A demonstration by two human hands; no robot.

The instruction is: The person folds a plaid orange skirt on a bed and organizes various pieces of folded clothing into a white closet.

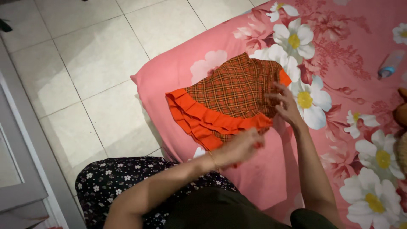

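A small orange plaid dress (231, 95) with a plain orange ruffled hem lies spread flat on a pink bedsheet (263, 178) printed with large white flowers, a little above the middle of the frame. The ruffle runs along the garment's lower left edge, pointing toward the bed corner at centre left.

The left hand (239, 146) sits just below the centre of the frame, at the lower edge of the ruffle; it is blurred, its fingers curled in over the orange fabric, and it appears to pinch the hem, though the grip itself cannot be told for sure. The right hand (286, 104) lies to the right of centre on the dress's right edge, fingers loosely spread and bent, fingertips touching the plaid cloth without a clear clamp on it. The two hands are apart, with the lower right corner of the dress between them.

At the upper right edge of the frame a clear plastic bottle (390, 64) with a bluish end lies on its side on the sheet, well apart from both hands; what it holds cannot be told, and any label is too blurred to make out.

The person's lap at the bottom of the frame shows dark fabric with small white flowers (110, 182). Pale floor tiles (85, 63) fill the upper left.
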